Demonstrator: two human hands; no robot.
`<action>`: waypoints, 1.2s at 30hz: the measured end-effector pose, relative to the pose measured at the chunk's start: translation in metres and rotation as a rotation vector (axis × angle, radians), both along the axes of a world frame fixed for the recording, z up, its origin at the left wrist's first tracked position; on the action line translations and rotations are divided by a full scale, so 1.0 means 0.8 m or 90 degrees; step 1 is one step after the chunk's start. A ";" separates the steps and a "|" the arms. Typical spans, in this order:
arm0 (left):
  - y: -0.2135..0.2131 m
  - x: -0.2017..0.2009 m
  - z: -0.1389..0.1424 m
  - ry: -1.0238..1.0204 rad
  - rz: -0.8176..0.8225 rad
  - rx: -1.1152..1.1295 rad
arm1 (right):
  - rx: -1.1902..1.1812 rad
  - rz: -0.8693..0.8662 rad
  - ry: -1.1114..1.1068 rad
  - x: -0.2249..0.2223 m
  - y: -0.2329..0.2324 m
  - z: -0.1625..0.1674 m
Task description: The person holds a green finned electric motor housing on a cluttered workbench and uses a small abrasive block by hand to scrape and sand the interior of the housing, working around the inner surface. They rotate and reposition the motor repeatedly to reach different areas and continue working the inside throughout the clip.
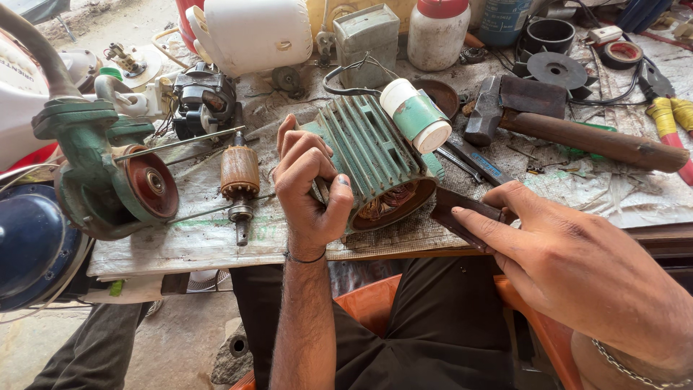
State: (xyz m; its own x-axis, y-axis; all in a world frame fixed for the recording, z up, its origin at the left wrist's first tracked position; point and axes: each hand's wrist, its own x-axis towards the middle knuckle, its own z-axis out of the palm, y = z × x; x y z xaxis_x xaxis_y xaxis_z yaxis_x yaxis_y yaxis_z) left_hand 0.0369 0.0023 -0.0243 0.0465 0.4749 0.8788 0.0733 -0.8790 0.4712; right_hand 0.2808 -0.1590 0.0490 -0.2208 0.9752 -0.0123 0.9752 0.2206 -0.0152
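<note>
The left hand [312,189] grips the rim of a green finned motor housing [372,160] lying on its side on the bench [216,238], its fingers [299,155] curled together over the fins and the thumb pressed at the open mouth, where copper windings [390,204] show. The right hand [570,263] clamps a flat dark tool [462,209] between thumb and fingers, its tip just beside the mouth of the housing.

A slip of that tool could nick the windings or jab the left thumb close by, I judge. The housing sits near the bench edge and could roll off if the grip loosens.

Whether the tool tip touches the housing is hard to tell. The far end of the housing is hidden behind a white and green cylinder [416,114], and the right wrist is cut off by the frame.
</note>
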 end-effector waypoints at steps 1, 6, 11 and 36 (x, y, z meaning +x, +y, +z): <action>0.000 0.000 0.000 -0.001 -0.001 0.001 | 0.019 0.006 0.008 0.000 -0.001 0.001; -0.001 0.000 0.000 -0.004 -0.007 0.003 | 0.041 -0.071 -0.040 -0.003 -0.001 0.007; -0.001 0.001 0.000 -0.008 -0.011 0.000 | 0.090 -0.122 -0.080 -0.007 0.003 0.009; 0.001 0.000 -0.005 0.013 0.002 0.015 | 0.303 -0.051 0.130 -0.034 0.071 -0.038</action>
State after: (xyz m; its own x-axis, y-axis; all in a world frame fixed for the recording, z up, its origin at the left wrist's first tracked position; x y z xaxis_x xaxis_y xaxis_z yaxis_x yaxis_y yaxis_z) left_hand 0.0371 0.0034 -0.0281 0.0630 0.4542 0.8887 0.0860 -0.8896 0.4486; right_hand 0.2538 -0.1019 0.0188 -0.0977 0.8765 0.4715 0.9769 0.1749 -0.1227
